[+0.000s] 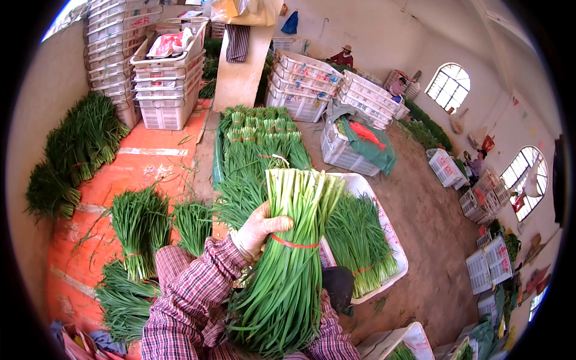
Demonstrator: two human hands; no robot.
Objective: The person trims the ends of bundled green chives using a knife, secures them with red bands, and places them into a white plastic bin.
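Note:
My left hand (pixel 261 231), in a pale glove, is closed around a large bundle of garlic chives (pixel 288 252). Its pale cut stems point up and away, while the green leaves hang down toward my lap. A red band (pixel 294 243) circles the bundle just below my thumb. At the lower right shows a plaid sleeve (pixel 330 333) of my right arm; that hand is hidden behind the leaves. Just right of the held bundle, a white crate (pixel 396 267) contains more banded chives (pixel 360 240).
Banded chives (pixel 258 138) lie in rows ahead; loose-leaved bunches (pixel 138 228) rest on the orange sheet (pixel 156 162) at left. Stacked white crates (pixel 165 90) stand behind. A crate under green cloth (pixel 351 147) is ahead right. Other people (pixel 343 57) sit farther off.

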